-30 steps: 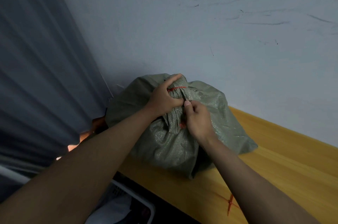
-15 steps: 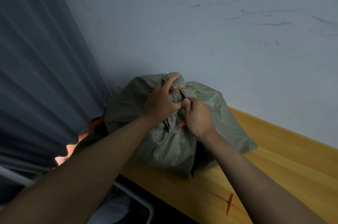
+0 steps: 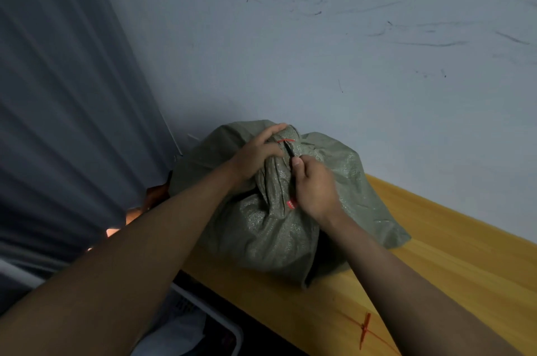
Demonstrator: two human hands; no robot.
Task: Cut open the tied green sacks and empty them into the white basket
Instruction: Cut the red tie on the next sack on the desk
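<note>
- Both hands on green sack [image 3: 279, 227], which sits on yellow table [image 3: 436, 262].
- Left hand [image 3: 255, 155] grips its bunched neck, beside red tie [image 3: 286, 140].
- Right hand [image 3: 315, 187] pinches small dark tool, mostly hidden.
- White basket [image 3: 229, 329] below table edge, cut off.

A bulging green woven plastic sack [image 3: 261, 227] sits at frame centre on a yellow wooden table [image 3: 436, 254]. The left hand [image 3: 255, 152] grips its gathered neck below a red tie [image 3: 286, 140]; the right hand [image 3: 316, 187] pinches a small dark tool with a red end [image 3: 291, 204] against it. A white basket's rim [image 3: 209, 312] shows at lower left.

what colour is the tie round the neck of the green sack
Red: a thin red tie cinches the sack neck, seen in the head view.
</note>
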